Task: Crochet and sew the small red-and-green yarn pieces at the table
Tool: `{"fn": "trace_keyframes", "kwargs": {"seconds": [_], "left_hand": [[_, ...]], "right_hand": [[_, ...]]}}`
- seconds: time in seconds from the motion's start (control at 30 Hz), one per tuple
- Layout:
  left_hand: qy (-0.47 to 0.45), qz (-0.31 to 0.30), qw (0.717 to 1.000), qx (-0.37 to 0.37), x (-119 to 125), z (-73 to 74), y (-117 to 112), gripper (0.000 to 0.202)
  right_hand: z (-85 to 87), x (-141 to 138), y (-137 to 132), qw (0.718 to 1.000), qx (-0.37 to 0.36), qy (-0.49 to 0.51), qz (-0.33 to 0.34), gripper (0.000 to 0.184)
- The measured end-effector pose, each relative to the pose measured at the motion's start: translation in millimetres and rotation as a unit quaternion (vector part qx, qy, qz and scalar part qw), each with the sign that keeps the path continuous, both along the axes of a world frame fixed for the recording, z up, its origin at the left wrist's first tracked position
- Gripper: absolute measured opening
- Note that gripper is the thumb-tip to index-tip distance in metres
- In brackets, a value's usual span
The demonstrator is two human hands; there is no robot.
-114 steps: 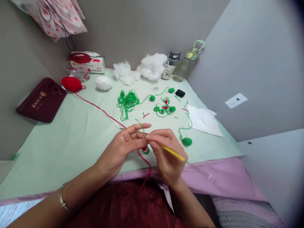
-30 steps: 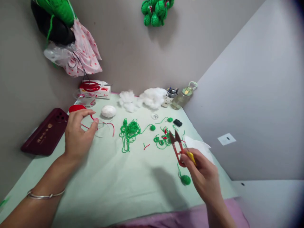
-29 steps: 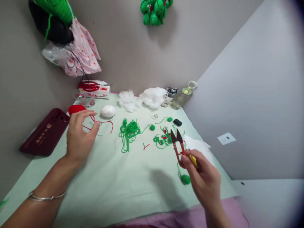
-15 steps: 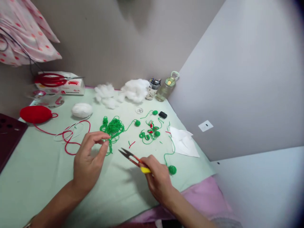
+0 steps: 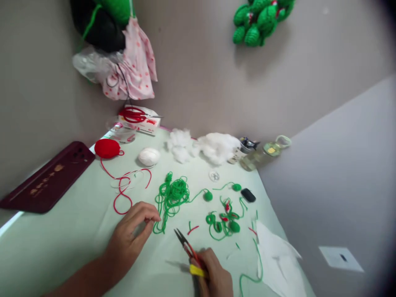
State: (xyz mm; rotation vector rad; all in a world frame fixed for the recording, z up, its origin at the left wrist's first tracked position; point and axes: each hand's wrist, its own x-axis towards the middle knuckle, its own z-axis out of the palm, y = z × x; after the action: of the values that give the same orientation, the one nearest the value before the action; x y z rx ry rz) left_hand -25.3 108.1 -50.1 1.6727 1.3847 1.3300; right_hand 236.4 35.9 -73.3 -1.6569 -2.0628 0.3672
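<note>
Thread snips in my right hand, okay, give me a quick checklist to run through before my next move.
1. Grip on the thread snips: ok, the right hand holds them.
2. Nothing else in that hand: not ok, a yellow handle is there too.
3. Space between the snips and the left hand: ok, a gap shows.
4. Yarn end pinched in the left hand: cannot tell, too small and blurred.
5. Tidy green yarn: not ok, it lies in a loose tangle.
6. Strands of red yarn and white yarn kept apart: not ok, they overlap.
</note>
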Motion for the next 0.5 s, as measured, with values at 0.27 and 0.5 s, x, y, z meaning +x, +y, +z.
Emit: {"fn": "trace_keyframes", "kwargs": {"seconds": [0.27,0.5], "left_hand": [[0.151,-0.197,0.965,-0.081,-0.6,3.4,-2.0,0.015],[0.159,-0.194,0.966,0.07,1.9,17.3,-24.5,0.02]], "right_hand": [[18.2,-24.2,9.1,0.998,-0.004,0.055,0.008,0.019],[19.9,-19.8,-0.7,0.997,0.041,0.059,-0.004,0.022]]}}
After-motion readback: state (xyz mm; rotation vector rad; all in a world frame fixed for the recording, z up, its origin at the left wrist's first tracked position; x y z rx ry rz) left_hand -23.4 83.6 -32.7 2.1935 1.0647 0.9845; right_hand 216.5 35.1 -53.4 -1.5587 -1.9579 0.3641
